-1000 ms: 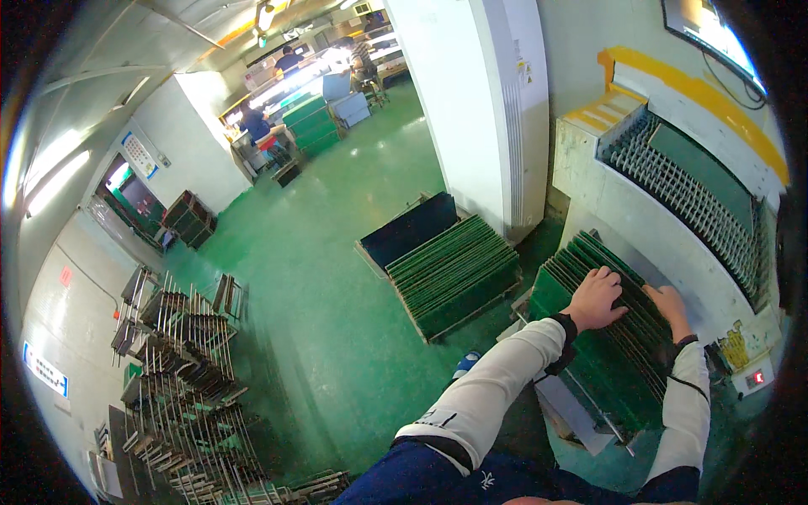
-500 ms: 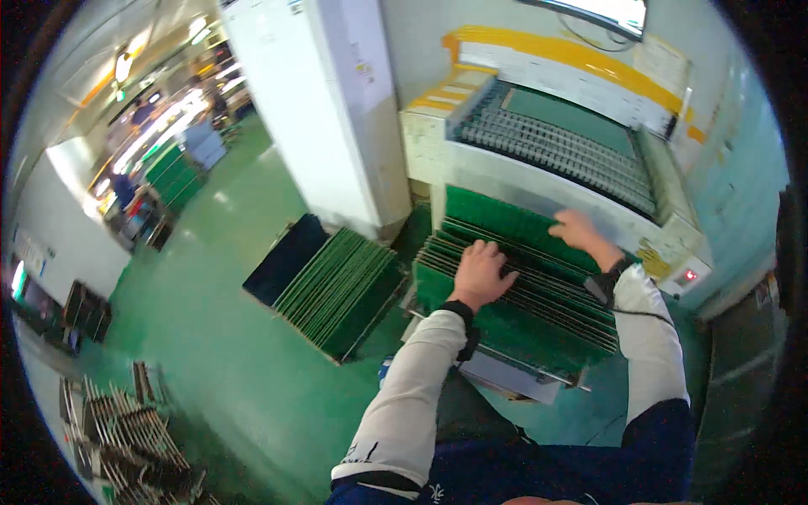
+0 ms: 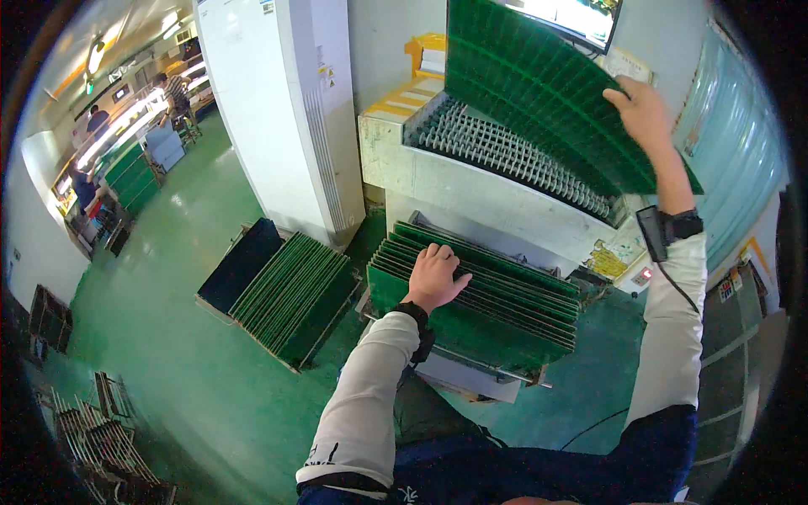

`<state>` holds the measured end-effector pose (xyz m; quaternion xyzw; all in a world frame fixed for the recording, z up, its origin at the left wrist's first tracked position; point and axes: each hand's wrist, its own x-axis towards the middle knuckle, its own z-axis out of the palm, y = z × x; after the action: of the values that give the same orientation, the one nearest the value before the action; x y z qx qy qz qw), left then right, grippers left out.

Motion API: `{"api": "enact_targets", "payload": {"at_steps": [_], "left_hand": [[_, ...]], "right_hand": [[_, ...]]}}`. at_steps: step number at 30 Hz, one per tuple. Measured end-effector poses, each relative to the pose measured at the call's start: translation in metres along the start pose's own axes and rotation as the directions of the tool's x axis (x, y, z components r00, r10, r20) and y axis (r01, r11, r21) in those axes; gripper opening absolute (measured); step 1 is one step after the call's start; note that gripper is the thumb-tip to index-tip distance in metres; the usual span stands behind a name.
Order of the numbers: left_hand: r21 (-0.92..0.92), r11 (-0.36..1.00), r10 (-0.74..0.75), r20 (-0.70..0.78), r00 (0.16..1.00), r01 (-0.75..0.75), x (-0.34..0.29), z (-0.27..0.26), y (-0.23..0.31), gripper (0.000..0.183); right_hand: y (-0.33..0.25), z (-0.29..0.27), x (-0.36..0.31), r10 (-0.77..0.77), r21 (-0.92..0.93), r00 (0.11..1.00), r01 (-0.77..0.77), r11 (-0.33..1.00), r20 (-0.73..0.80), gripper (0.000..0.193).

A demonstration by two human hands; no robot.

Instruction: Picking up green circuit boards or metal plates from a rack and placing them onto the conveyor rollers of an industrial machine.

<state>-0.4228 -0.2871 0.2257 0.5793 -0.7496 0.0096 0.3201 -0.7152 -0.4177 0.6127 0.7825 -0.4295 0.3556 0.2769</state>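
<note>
A packed row of thin, green rectangular panels (image 3: 505, 324) stands on edge in front of the person, and the bare left hand (image 3: 436, 276) rests on its top edges, fingers spread and slightly curled; whether they pinch any panel I cannot tell. Beyond, the bare right hand (image 3: 646, 118) grasps a large, glossy green sheet (image 3: 539, 88) by its upper right edge, thumb on the near face. The sheet hangs tilted above a pale machine bed of grey rollers (image 3: 484, 139); whether its lower edge touches them is unclear. Leftward, a second row of upright green panels (image 3: 290, 295) sits on the green floor (image 3: 181, 290), near a tall white cabinet (image 3: 261, 101). Far back, people work beside a brightly lit worktop (image 3: 126, 126).
</note>
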Motion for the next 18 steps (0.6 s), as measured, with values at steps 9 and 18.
{"api": "enact_targets", "payload": {"at_steps": [9, 18], "left_hand": [[0.029, 0.999, -0.021, 0.031, 0.999, 0.02, 0.002, -0.007, -0.004, 0.042], [0.036, 0.999, 0.034, 0.003, 0.999, -0.034, 0.007, -0.002, 0.0, 0.042]], "right_hand": [[0.004, 0.181, -0.098, -0.146, -0.131, 0.989, 0.146, 0.981, 0.007, 0.016], [-0.029, 0.258, -0.225, 0.051, 0.04, 0.982, -0.059, 0.997, 0.182, 0.041]]}}
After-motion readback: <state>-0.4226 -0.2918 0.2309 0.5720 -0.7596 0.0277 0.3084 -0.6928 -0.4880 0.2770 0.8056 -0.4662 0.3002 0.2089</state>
